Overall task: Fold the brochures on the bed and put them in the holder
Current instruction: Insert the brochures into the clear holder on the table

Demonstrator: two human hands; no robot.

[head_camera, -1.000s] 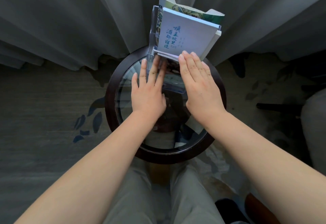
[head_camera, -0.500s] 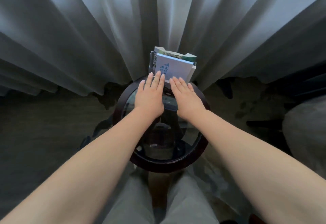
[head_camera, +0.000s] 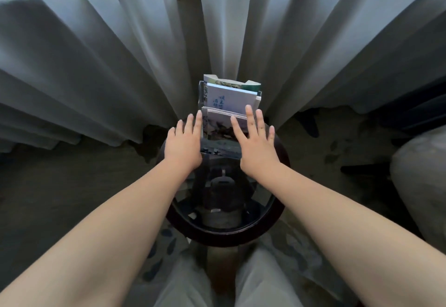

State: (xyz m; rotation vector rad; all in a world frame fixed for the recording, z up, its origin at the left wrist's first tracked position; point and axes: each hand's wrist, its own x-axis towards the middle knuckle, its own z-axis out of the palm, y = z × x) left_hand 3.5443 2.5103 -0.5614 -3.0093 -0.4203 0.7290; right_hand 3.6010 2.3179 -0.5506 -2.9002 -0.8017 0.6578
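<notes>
A clear plastic holder (head_camera: 202, 99) stands at the far edge of a round glass-topped table (head_camera: 224, 235). Folded brochures (head_camera: 231, 97) fill its back tier, the front one white with blue writing, a green-printed one behind it. More brochures (head_camera: 218, 123) sit in the lower front tier. My left hand (head_camera: 184, 141) lies flat with straight fingers against the holder's left side. My right hand (head_camera: 257, 143) is spread, its fingers reaching over the front brochures' right part. Neither hand holds anything.
Long grey curtains (head_camera: 108, 53) hang just behind the table. Dark carpet with leaf marks (head_camera: 72, 186) surrounds it. A grey rounded seat (head_camera: 422, 181) is at the right edge. My grey-trousered legs (head_camera: 183, 280) are below the table rim.
The view has pulled back and risen, so the holder looks smaller. Both hands have moved apart to either side of the holder, the right hand's fingers spreading.
</notes>
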